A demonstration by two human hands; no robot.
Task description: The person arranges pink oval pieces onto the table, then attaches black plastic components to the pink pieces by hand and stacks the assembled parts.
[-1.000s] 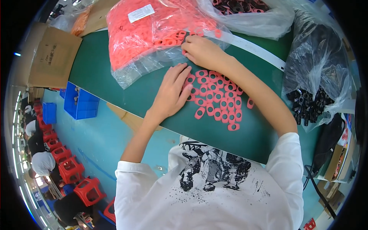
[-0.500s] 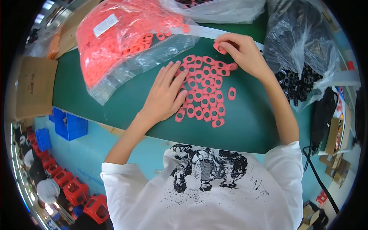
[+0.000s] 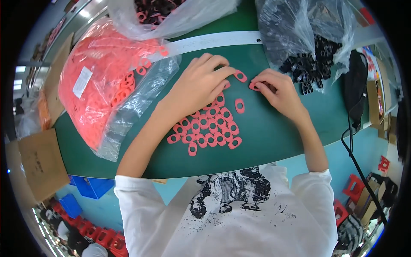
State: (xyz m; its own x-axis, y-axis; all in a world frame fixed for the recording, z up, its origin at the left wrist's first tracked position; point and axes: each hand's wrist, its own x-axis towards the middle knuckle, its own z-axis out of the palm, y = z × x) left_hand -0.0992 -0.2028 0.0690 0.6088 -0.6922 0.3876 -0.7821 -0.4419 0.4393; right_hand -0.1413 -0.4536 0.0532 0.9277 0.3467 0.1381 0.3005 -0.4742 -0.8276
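Observation:
A cluster of several flat pink oval rings (image 3: pixel 209 130) lies on the green table (image 3: pixel 274 132). My left hand (image 3: pixel 198 85) rests palm down over the far part of the cluster, fingers spread, a fingertip touching one ring (image 3: pixel 240 76). My right hand (image 3: pixel 278 91) is curled to the right of it, fingertips pinching a single pink ring (image 3: pixel 254 86). One more ring (image 3: pixel 239 105) lies alone between the hands and the cluster.
A big clear bag of pink rings (image 3: pixel 100 85) lies at the left. Another clear bag (image 3: pixel 171 13) sits at the back, and a bag of black parts (image 3: pixel 306 47) at the back right. Cardboard (image 3: pixel 38 165) at lower left; a black cable (image 3: pixel 355 145) at right.
The view has shifted so the table sits more to the right. My left hand slid forward over the rings toward my right hand, which now pinches one ring.

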